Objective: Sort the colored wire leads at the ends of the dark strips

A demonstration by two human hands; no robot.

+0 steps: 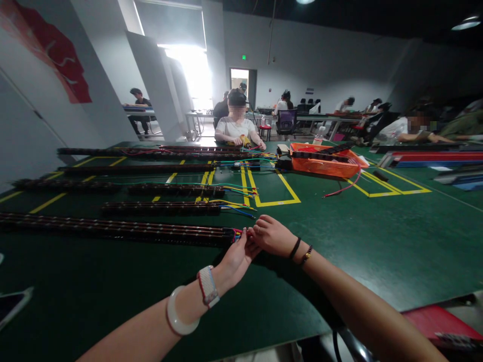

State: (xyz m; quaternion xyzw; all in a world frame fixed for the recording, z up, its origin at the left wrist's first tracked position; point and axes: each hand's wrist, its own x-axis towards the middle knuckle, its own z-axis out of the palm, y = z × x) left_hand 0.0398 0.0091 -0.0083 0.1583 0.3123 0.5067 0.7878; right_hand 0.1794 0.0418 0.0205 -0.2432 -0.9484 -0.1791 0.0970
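Observation:
Both of my hands meet at the right end of a long black cable chain [151, 229], the nearest of several lying across the green table. Coloured wires [237, 234], red, yellow and blue among them, come out of that end. My left hand [237, 259] is closed round these wires from below, thumb up. Pressed against it, my right hand [270, 235] has its fingers curled in a pinch at the wire ends; the fingers hide exactly what lies between them. Just beyond, a shorter cable chain [162, 208] has yellow and blue wires trailing from its right end.
More black cable chains [177, 189] lie farther back over yellow tape outlines [279, 203] on the green table [377, 241]. An orange basket [320, 168] holds black chain pieces, with a red wire hanging out. A person [236, 123] sits opposite, holding a yellow tool [246, 141].

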